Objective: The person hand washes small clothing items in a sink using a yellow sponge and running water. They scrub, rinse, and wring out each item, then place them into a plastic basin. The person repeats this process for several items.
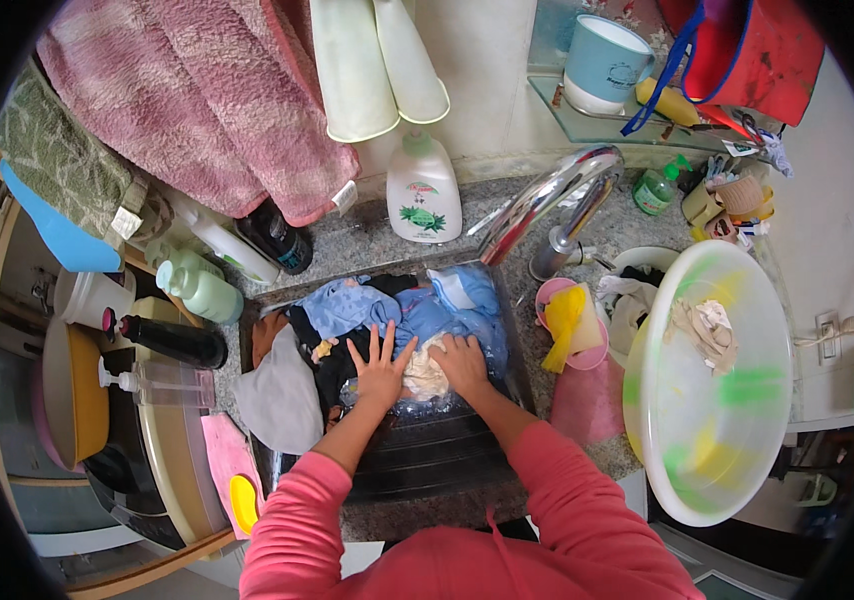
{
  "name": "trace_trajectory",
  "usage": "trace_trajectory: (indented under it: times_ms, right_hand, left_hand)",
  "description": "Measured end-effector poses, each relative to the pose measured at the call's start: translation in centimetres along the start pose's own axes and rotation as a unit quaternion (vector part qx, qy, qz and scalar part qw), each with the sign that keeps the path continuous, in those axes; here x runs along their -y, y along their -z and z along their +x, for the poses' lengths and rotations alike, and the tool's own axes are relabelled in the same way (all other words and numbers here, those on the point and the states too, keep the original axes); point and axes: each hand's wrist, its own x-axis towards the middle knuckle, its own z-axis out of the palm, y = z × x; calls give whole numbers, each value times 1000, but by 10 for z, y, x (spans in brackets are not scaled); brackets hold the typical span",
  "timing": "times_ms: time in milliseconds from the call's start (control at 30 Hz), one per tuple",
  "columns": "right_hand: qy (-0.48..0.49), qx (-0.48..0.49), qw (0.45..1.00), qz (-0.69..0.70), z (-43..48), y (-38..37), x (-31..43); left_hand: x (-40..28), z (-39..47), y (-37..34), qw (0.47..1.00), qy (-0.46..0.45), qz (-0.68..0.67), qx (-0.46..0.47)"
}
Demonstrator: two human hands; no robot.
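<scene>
My left hand (pixel 380 376) lies spread, palm down, with its fingertips at the blue garment (pixel 352 304) and its thumb near a balled cream cloth (pixel 427 373). My right hand (pixel 463 367) has curled fingers pressed into that cream cloth from the right. Both hands are over a dark sink basin (pixel 434 457) heaped with wet laundry and some water. In the left of the heap are a grey cloth (pixel 281 401) and black fabric (pixel 337 367). Another blue garment (pixel 464 292) with a white band fills the back right corner. What lies under my palms is hidden.
A chrome faucet (pixel 539 195) arches behind the basin. At the right, a large white plastic basin (pixel 712 442) holds a beige cloth (pixel 708 334). A pink container (pixel 556 289) with a yellow cloth stands beside the sink. Bottles (pixel 202 292) crowd the left counter.
</scene>
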Motion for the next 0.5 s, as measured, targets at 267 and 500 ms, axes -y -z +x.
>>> trace_trajectory:
  times_ms: [267,500]
  right_hand:
    - [-74,89,993,10,44,-36,-27]
    - [-84,-19,996,-32,20,-23,-7]
  left_hand:
    - [16,69,-41,992,93,-14,84]
    - [19,49,-23,978,88,-186,27]
